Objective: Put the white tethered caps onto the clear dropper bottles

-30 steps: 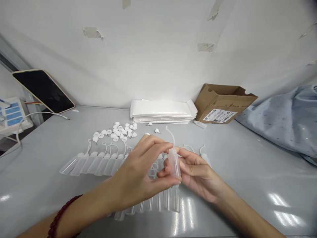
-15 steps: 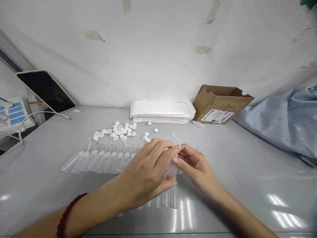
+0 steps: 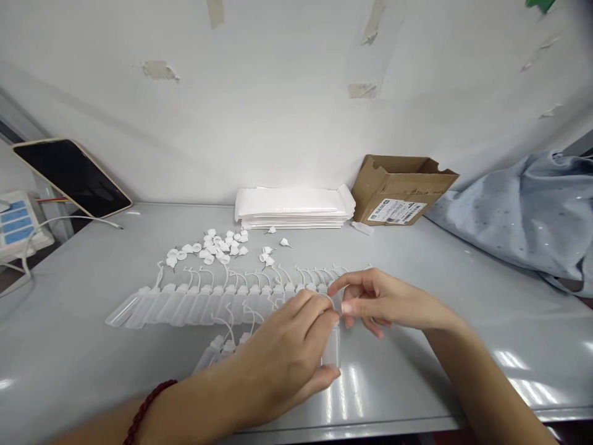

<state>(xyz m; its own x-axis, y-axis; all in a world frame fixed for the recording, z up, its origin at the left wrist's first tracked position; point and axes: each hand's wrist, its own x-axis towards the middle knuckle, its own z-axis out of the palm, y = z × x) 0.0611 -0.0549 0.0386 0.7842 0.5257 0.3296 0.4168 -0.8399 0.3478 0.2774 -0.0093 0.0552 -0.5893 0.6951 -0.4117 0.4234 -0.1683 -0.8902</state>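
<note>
My left hand (image 3: 290,349) is closed around a small translucent plastic bottle (image 3: 332,348), whose lower part shows between its fingers and thumb. A thin strap arcs over at the bottle's top end. My right hand (image 3: 386,301) is just right of that end, index finger and thumb apart, with nothing seen between them. Behind the hands lies a long row of similar bottles (image 3: 199,306) with thin bent straps at their tops. Nearer, a second group of bottles (image 3: 215,351) is partly hidden under my left hand and forearm.
White needle-tipped caps (image 3: 215,247) lie scattered behind the bottles. A stack of white packets (image 3: 296,207) and a cardboard box (image 3: 403,191) stand against the wall. A phone (image 3: 74,176) leans at left beside a cable and power strip (image 3: 18,225); a light blue cloth bag (image 3: 519,216) rests at right.
My left hand has come lower and nearer with the bottle. My right hand has moved off the bottle's top and its fingers have parted. The view has shifted slightly.
</note>
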